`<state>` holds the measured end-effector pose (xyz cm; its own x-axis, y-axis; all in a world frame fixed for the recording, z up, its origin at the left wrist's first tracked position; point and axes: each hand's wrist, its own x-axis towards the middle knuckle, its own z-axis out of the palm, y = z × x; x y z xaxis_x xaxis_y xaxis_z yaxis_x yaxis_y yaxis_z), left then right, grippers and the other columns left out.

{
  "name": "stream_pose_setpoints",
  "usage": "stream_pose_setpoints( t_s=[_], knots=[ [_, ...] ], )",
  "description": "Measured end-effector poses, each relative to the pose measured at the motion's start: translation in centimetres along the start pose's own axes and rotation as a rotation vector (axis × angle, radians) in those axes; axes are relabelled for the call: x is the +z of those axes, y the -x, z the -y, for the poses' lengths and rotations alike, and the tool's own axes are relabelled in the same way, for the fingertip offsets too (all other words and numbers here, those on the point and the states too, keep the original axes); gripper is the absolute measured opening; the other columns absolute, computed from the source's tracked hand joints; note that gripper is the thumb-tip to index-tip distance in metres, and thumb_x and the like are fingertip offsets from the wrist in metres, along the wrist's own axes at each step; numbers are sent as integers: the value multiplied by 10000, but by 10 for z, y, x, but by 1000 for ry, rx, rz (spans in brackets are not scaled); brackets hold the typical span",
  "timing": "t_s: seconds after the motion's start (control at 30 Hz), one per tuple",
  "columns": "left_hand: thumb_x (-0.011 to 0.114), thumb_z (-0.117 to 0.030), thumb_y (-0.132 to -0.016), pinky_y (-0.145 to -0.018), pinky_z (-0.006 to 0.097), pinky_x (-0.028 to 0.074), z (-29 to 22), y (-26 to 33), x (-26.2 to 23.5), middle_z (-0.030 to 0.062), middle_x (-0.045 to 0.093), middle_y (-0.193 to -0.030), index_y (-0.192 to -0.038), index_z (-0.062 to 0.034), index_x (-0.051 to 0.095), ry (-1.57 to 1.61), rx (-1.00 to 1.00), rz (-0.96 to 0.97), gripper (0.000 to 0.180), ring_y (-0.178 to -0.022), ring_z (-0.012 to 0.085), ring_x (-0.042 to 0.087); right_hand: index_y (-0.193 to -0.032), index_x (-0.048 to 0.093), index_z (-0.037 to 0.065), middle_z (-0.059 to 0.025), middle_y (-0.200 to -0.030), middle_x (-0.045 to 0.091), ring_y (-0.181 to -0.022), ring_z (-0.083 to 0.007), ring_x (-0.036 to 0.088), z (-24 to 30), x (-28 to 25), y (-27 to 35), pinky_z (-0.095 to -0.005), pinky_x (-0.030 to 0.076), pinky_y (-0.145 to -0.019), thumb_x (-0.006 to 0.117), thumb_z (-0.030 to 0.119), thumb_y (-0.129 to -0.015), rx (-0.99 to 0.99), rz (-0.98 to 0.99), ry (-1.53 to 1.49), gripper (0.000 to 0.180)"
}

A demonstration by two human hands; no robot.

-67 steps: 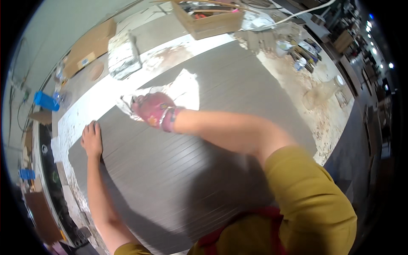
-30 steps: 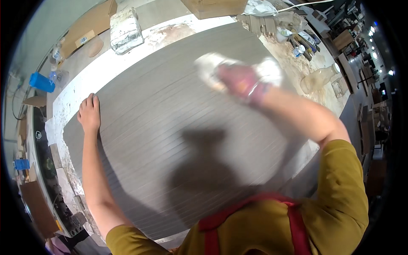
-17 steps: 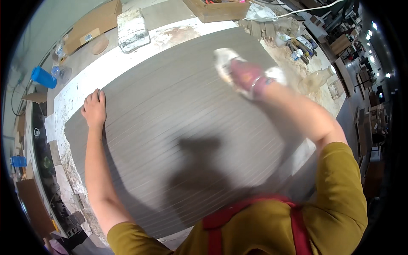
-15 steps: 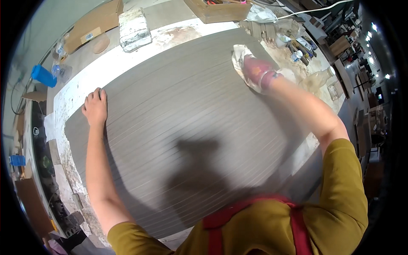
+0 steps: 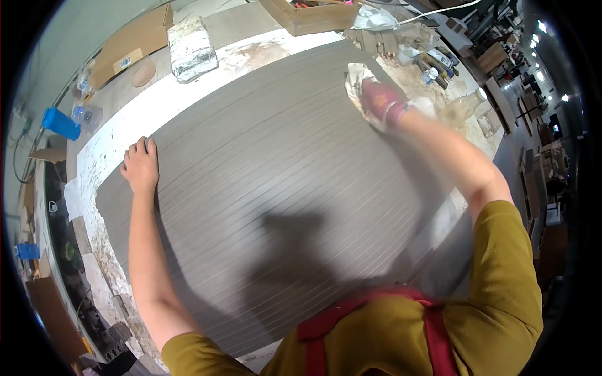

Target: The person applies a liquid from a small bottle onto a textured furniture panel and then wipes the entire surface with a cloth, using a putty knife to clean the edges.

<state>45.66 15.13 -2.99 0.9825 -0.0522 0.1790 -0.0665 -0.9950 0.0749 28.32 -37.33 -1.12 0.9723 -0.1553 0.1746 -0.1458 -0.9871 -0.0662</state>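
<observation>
A large grey panel (image 5: pixel 251 144) with fine parallel lines, like wood grain, lies flat beneath both hands. My left hand (image 5: pixel 142 168) is bare and rests at the panel's left edge, its fingers stretched out and lying on it. At the far right of the panel is my right hand (image 5: pixel 382 101), in a pinkish-red glove. It is closed on a crumpled off-white cloth (image 5: pixel 356 80), pressed against the surface. The glove's wrist and the forearm are smeared by motion, and the fingertips are hidden by the cloth.
Beyond the panel lie a stained white block (image 5: pixel 191 53), a cardboard box (image 5: pixel 135 41) and an open box of tools (image 5: pixel 320 20). Brushes and small bottles (image 5: pixel 433 69) clutter the right, near a clear bottle (image 5: pixel 467 103). A blue cup (image 5: pixel 61 123) stands left.
The whole view has shifted slightly. My right hand and the cloth have slid a little to the right over the panel; my left hand stays at the left edge.
</observation>
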Motion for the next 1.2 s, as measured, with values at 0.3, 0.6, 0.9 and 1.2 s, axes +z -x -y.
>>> stream_pose_setpoints(
  t_s=[0.3, 0.6, 0.9, 1.2],
  knots=[
    [381, -440, -947, -1032, 546, 284, 15, 0, 4, 71, 524, -1274, -1275, -197, 525, -18, -12, -33, 433, -1234, 263, 441, -1063, 529, 39, -164, -896, 645, -832, -332, 651, 289, -46, 64, -434, 530, -697, 521, 128, -818, -509, 393, -189, 261],
    [384, -437, -943, -1034, 532, 281, -3, 0, 4, 78, 531, -1263, -1271, -181, 527, -10, 34, -40, 440, -1234, 267, 440, -1013, 570, 23, -221, -919, 651, -863, -368, 648, 23, -4, -15, -439, 508, -720, 612, 132, -799, 250, 177, -68, 243],
    [378, -435, -947, -1047, 552, 260, 19, 1, 4, 83, 513, -1278, -1283, -173, 518, 18, 18, -31, 449, -1247, 263, 426, -983, 542, 20, -203, -877, 625, -808, -366, 634, 244, -7, 1, -439, 506, -699, 465, 127, -863, -458, 150, -216, 178],
    [379, -423, -948, -1042, 550, 265, 7, 2, 0, 79, 520, -1265, -1290, -167, 515, 8, 7, -30, 449, -1242, 261, 425, -995, 604, 7, -224, -980, 652, -883, -344, 650, 42, 3, -61, -410, 493, -753, 525, 147, -858, 255, 72, -13, 211]
  ],
)
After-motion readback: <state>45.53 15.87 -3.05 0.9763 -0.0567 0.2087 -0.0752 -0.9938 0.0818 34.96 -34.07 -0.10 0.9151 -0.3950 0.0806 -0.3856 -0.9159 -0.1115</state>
